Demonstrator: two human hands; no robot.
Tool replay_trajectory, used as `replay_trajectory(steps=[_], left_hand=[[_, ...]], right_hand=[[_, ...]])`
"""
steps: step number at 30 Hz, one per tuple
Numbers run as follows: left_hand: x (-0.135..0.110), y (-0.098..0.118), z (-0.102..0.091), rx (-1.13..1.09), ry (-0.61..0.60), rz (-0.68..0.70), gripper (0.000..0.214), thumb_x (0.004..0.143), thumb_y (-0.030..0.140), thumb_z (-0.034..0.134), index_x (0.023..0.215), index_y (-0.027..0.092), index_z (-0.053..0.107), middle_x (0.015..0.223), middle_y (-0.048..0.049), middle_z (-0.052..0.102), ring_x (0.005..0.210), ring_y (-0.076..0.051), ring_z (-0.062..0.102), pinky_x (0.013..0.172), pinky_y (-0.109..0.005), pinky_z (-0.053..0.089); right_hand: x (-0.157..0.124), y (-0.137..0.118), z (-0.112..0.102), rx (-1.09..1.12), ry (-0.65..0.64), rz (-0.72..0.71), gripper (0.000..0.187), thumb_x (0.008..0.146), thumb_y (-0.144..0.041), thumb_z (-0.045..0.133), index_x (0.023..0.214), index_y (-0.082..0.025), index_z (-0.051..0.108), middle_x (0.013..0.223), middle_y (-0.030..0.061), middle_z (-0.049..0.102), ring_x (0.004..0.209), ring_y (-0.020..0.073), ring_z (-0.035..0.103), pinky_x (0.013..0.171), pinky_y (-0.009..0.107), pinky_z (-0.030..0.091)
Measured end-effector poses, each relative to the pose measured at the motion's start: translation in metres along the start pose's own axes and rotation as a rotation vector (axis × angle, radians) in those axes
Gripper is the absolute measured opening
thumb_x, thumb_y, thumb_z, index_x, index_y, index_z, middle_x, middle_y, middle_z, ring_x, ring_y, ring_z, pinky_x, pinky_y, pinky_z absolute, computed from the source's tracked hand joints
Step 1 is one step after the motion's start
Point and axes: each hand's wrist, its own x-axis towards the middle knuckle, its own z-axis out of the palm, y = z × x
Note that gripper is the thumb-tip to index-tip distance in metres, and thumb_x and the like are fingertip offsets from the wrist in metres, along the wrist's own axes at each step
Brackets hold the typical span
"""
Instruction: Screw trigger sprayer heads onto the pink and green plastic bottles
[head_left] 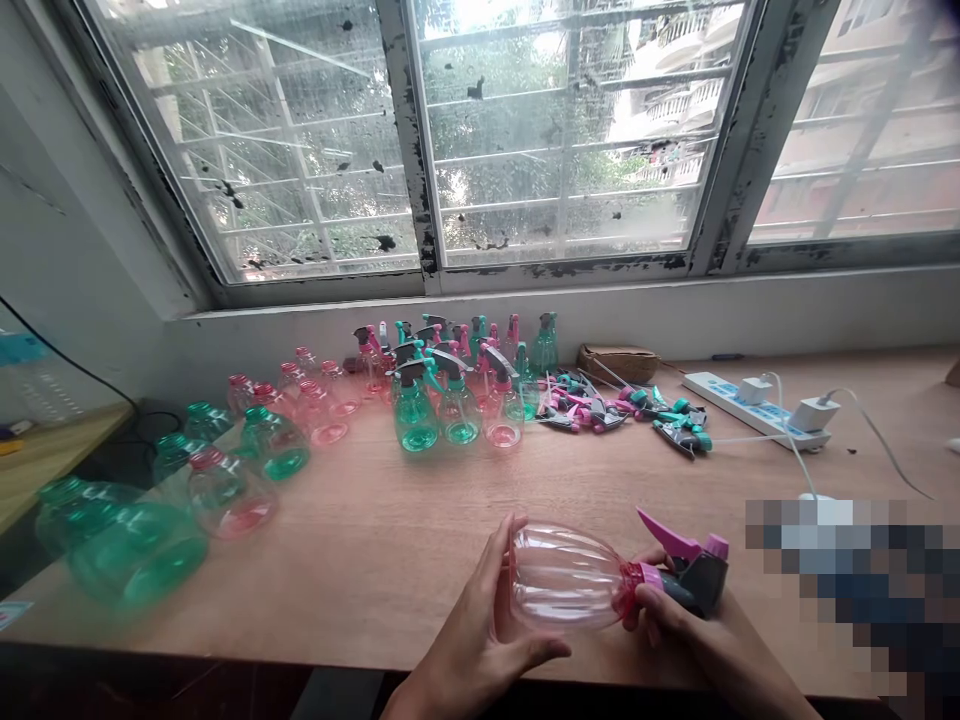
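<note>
Tabletop (360, 560): smooth, reddish-brown wood grain.
Green and pink bottles (277, 440): rounded, translucent plastic, grouped at the left.
Loose spray heads (585, 405): angular grey, pink and teal plastic, heaped.
Held spray bottle (566, 575): clear pink, ribbed lengthwise, tapering to a pink collar (649, 578) and dark grey sprayer; sideways above the tabletop's near edge, base leftward.
Right hand (694, 625): thumb and fingers pinching the bottle's neck.
Left hand (469, 625): cupped wide around the base, thumb spread; finger pressure is hard to judge.
</note>
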Motion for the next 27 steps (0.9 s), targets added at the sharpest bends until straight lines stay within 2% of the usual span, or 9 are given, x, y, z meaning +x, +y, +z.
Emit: replay_trajectory(steps=[6, 9, 13, 17, 24, 27], left_hand=[[0.001, 0.002, 0.0, 0.053, -0.008, -0.002, 0.11, 0.077, 0.025, 0.083, 0.158, 0.027, 0.009, 0.163, -0.013, 0.026, 0.151, -0.031, 0.023, 0.124, -0.051, 0.013], [0.0, 0.007, 0.001, 0.027, -0.008, -0.002, 0.112, 0.076, 0.025, 0.084, 0.158, 0.026, 0.008, 0.163, -0.014, 0.026, 0.151, -0.033, 0.022, 0.124, -0.051, 0.013], [0.0, 0.017, 0.004, -0.091, -0.002, -0.015, 0.109, 0.075, 0.033, 0.085, 0.156, 0.024, 0.013, 0.16, -0.0152, 0.031, 0.149, -0.035, 0.027, 0.123, -0.05, 0.02], [0.001, 0.018, 0.005, -0.089, 0.009, -0.012, 0.099, 0.074, 0.033, 0.086, 0.152, 0.024, 0.024, 0.157, -0.0157, 0.036, 0.146, -0.035, 0.033, 0.121, -0.048, 0.026], [0.0, 0.011, 0.002, 0.001, 0.024, -0.009, 0.104, 0.077, 0.029, 0.084, 0.157, 0.024, 0.018, 0.162, -0.0142, 0.029, 0.15, -0.032, 0.025, 0.124, -0.051, 0.017], [0.0, 0.012, 0.001, 0.035, 0.024, 0.0, 0.107, 0.076, 0.026, 0.084, 0.158, 0.026, 0.015, 0.163, -0.0116, 0.029, 0.15, -0.032, 0.025, 0.124, -0.05, 0.018]], right_hand=[[0.001, 0.004, -0.003, -0.031, -0.006, -0.006, 0.04, 0.081, -0.059, 0.069, 0.089, -0.02, 0.064, 0.071, 0.0065, 0.073, 0.056, 0.0217, 0.061, 0.059, 0.035, 0.045], [0.001, 0.003, -0.003, -0.032, -0.027, -0.004, 0.041, 0.081, -0.06, 0.068, 0.09, -0.02, 0.064, 0.071, 0.0066, 0.073, 0.058, 0.0225, 0.062, 0.059, 0.035, 0.045], [0.0, -0.002, -0.003, -0.053, -0.047, -0.012, 0.04, 0.083, -0.06, 0.066, 0.09, -0.02, 0.065, 0.069, 0.0051, 0.071, 0.056, 0.0212, 0.059, 0.06, 0.034, 0.045], [0.001, -0.005, -0.003, -0.082, -0.084, -0.036, 0.038, 0.085, -0.057, 0.065, 0.085, -0.019, 0.067, 0.066, 0.0047, 0.069, 0.056, 0.0207, 0.057, 0.06, 0.034, 0.044], [-0.001, -0.004, -0.001, -0.064, 0.002, -0.028, 0.038, 0.082, -0.057, 0.068, 0.087, -0.02, 0.065, 0.068, 0.0049, 0.072, 0.054, 0.0206, 0.058, 0.058, 0.035, 0.046], [-0.002, -0.003, -0.002, -0.077, 0.008, -0.031, 0.038, 0.082, -0.057, 0.068, 0.088, -0.021, 0.064, 0.069, 0.0056, 0.073, 0.054, 0.0212, 0.06, 0.059, 0.035, 0.047]])
